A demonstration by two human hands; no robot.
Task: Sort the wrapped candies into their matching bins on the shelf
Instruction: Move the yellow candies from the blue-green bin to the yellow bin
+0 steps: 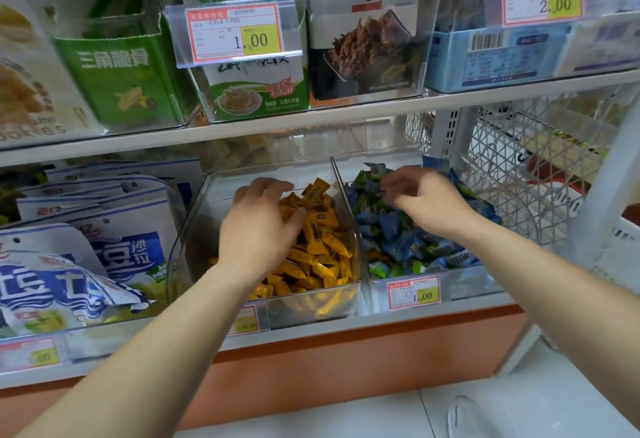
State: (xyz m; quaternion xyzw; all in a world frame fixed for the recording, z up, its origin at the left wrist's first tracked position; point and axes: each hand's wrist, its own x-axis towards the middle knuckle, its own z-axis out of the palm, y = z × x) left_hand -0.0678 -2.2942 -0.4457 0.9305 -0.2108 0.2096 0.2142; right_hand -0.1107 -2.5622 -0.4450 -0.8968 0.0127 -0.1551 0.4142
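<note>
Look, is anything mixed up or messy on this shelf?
Yes: green-wrapped candies lie among the blue candies in the right bin, so it looks unsorted. The front blue-and-white bag on the left is crumpled.

This is a shop's snack aisle. White shelves (311, 119) carry clear bins (188, 229) of packaged food. Red-and-yellow price tags (235, 34) hang above the fingers (263, 186), and on bin fronts below them. Bagged snacks (86, 264) fill the shelf left of the fingers.

Left hand (258, 226) reaches forward, curled downward; right hand (424, 195) blurred, curled.
</note>
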